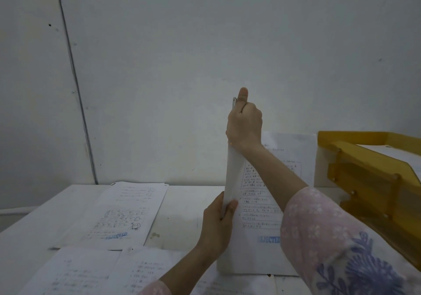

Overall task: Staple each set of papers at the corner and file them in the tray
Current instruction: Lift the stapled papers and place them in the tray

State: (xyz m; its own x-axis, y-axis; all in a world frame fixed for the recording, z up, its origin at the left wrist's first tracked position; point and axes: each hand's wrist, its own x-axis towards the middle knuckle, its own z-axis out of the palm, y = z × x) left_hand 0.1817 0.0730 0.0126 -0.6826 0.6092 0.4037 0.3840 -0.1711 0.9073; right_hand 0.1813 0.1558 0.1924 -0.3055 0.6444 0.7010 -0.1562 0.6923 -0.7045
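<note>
- I see a set of papers (pixel 252 237) held upright on its bottom edge on the white table (pixel 182 203), right of centre in the frame, its printed face toward the right and a blue "REJECTED" stamp near the bottom.
- My left hand (pixel 217 224), at lower centre, is closed around the left edge of this set about halfway up, thumb on the near side.
- My right hand (pixel 245 123), at centre frame, is curled into a fist at the top left corner of the set, thumb pointing straight up. A thin silver metal object (pixel 234 103) shows just beside the thumb; I cannot tell what it is.
- The right arm wears a pink floral sleeve (pixel 330 237) that crosses in front of the sheet's right part.
- A yellow stacked tray (pixel 364 169) stands at the right edge of the frame, near the held set, with white paper in its top level.
- Another stamped sheet (pixel 127 212) lies flat on the table at centre left, well apart from the held set.
- More printed sheets (pixel 91 274) lie along the bottom left.
- A pale wall (pixel 205 44) fills the upper half.
</note>
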